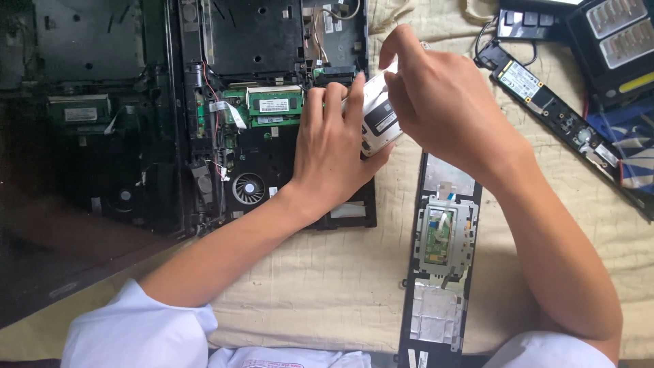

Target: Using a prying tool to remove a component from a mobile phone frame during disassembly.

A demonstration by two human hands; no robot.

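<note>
Both hands meet over the right edge of an opened black laptop base (pixel 266 41). My left hand (pixel 334 153) cups a flat silver drive (pixel 378 112) with a dark label from below, fingers along its left side. My right hand (pixel 436 102) grips the same drive from above and the right. The drive is tilted, partly hidden by both hands. Just left of it sit green memory modules (pixel 274 105) on the laptop's board, and a round cooling fan (pixel 248 188) lies below them.
A black palm-rest panel with a green touchpad board (pixel 439 238) lies on the cream cloth (pixel 327 272) to the right. A long narrow black strip with a small card (pixel 545 102) and other dark parts lie at the upper right. A dark screen panel (pixel 82 136) fills the left.
</note>
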